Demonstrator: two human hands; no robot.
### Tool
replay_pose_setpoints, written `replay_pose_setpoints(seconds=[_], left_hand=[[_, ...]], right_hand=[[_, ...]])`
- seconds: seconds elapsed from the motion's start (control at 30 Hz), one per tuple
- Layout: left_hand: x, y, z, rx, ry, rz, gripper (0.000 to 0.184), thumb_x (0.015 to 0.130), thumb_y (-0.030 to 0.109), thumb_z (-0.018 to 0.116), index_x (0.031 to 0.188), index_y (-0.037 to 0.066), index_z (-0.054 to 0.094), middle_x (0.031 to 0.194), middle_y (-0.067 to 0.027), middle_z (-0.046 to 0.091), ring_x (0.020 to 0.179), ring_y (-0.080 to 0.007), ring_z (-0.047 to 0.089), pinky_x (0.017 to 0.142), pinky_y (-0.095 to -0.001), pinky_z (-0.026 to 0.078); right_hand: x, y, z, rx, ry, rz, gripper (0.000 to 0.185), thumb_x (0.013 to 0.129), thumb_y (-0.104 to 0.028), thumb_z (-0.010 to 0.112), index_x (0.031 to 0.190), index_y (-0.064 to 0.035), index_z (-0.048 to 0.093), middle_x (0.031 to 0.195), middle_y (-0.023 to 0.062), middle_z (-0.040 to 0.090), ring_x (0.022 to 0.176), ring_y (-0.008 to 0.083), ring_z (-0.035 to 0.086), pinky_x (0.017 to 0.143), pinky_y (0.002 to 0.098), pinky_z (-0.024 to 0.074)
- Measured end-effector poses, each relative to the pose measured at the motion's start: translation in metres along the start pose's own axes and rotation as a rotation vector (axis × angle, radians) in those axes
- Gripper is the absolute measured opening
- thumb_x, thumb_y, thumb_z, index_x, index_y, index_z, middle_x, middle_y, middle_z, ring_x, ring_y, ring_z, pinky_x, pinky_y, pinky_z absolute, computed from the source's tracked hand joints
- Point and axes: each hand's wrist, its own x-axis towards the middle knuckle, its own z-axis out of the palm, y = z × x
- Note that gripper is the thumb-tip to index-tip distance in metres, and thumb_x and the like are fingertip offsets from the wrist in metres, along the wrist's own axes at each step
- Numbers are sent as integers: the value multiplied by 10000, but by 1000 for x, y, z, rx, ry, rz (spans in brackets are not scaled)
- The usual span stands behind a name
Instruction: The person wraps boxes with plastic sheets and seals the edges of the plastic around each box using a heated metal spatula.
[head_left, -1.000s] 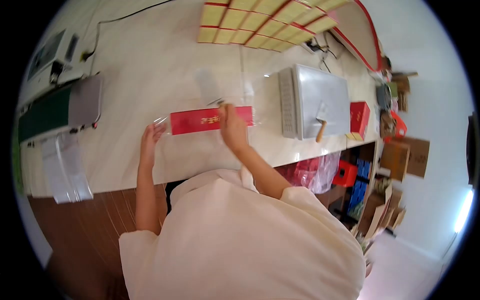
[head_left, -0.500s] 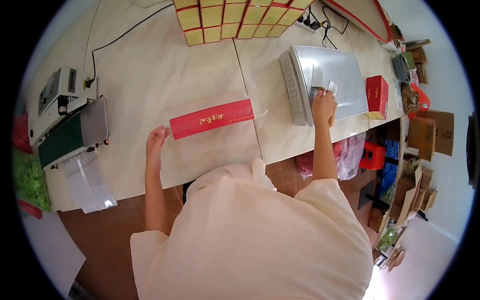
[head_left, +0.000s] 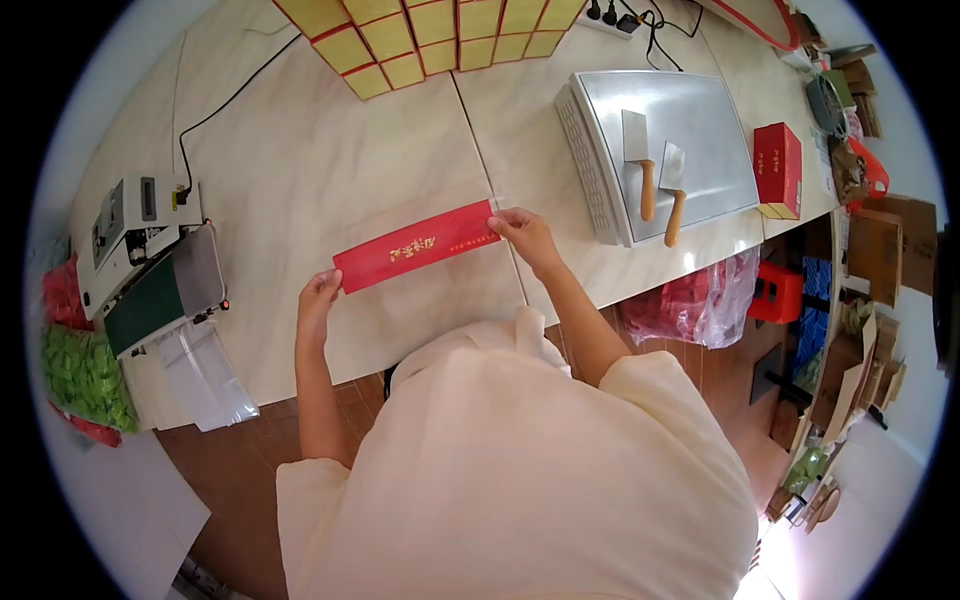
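Observation:
A long flat red box with gold lettering is between my two hands, slanting up to the right over the pale table. My left hand is closed at its left end, fingertips at the corner. At the other end, my right hand pinches the edge between thumb and fingers. Whether clear film still covers the box is hard to make out. Two wooden-handled scrapers, one on the left and one on the right, lie on the metal hot plate to the right.
Stacked yellow-and-red boxes stand at the back. A sealing machine sits on the left, with clear plastic bags below it. A red box stands beside the hot plate. Black cables run behind it.
My right hand has let go of the scraper on the hot plate and moved left to the red box's right end. The loose clear film end there no longer shows.

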Motion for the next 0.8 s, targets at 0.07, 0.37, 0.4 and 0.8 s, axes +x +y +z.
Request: replay_pose_setpoints(seconds=[0.07,0.37,0.4,0.8], left_hand=[[5,-2,-1,-33,22,-25,296,893,359,729,992,90,657,797,61,556,706,-56,454,709,-220,382],[3,-1,-3,-54,33,-19,314,883,333,743,962,34,687,835,17,620,775,-80,532,781,-236,435],[3,-1,-3,-55,37,-21,314,883,333,743,962,34,687,835,17,620,775,-80,532,781,-236,435],[4,-6,-1,-91,45,-8,269,887,301,740,936,42,686,882,1,658,803,-89,574,782,-239,443]], right_hand=[[0,-6,-3,-46,23,-14,305,878,-254,742,993,27,715,884,64,713,820,117,617,739,270,484],[0,-9,-4,-100,64,-33,216,879,-204,731,888,11,726,769,35,689,703,82,547,637,257,440],[0,-11,-4,-120,70,-16,218,878,-205,732,884,12,726,764,35,688,700,78,547,634,254,438],[6,-6,-15,146,-35,-39,204,936,-150,630,958,45,685,829,90,695,704,128,632,635,269,504]])
